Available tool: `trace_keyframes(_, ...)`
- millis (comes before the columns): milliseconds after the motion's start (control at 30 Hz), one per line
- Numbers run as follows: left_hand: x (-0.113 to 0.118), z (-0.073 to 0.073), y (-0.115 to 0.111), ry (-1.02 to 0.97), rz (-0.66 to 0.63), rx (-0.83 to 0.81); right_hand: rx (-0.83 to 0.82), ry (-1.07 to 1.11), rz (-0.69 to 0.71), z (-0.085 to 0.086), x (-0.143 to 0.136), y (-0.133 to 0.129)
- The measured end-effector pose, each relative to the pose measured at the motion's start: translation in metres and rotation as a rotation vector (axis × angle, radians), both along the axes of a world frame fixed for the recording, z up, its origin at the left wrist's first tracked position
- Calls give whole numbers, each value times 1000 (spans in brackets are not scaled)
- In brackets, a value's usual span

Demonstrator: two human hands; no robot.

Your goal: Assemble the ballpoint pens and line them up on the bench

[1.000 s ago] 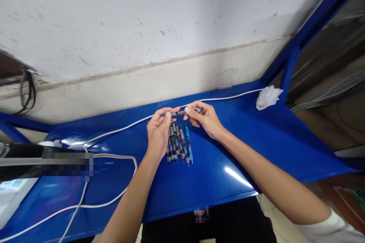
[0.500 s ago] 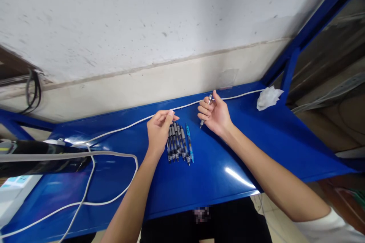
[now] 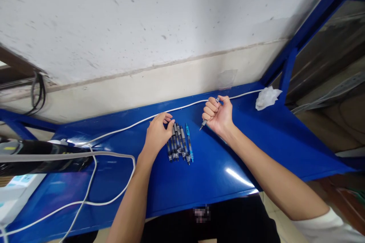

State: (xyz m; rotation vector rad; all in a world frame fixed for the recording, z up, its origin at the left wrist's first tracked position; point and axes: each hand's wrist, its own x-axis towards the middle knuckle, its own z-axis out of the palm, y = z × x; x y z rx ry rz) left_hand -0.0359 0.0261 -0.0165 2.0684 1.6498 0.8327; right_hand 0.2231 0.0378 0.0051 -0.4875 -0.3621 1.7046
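My right hand (image 3: 218, 115) is wrapped round a pen (image 3: 203, 123) with a grey grip. The pen is tilted, its point sticking out below the fingers towards the table and its silvery top end showing beside my thumb. To the left, my left hand (image 3: 159, 131) hovers at the upper ends of several dark pens (image 3: 177, 142) lying side by side. Its thumb and fingers are bent but apart; whether they touch a pen I cannot tell. A light-blue pen (image 3: 188, 136) lies at the right end of this row. My left hand partly covers the leftmost pens.
Everything lies on a blue metal table (image 3: 196, 186) against a wall. A white cable (image 3: 131, 125) runs along the back and loops at the left, near a black cylindrical object (image 3: 57, 155). Crumpled white tissue (image 3: 267, 98) lies at the back right, near a blue frame post (image 3: 288, 70).
My left hand has lowered towards the pens, and its thumb has parted from the fingers. My right hand has moved slightly right, with its thumb now bent down at the pen's top end.
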Motion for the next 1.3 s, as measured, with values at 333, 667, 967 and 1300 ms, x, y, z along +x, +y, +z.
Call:
trace_keyframes(333, -23, 36, -9, 408, 105, -282, 74, -149, -140, 1, 1, 10)
trace_keyframes(667, -13, 35, -13, 387, 16, -314, 527, -1222, -258, 2, 22, 1)
trace_keyframes(967, -12, 21, -14, 312, 43, -164, 692, -2014, -145, -30, 85, -57)
trace_keyframes(1300, -8, 39, -19, 402, -7, -285, 746, -1946, -279, -31, 93, -57)
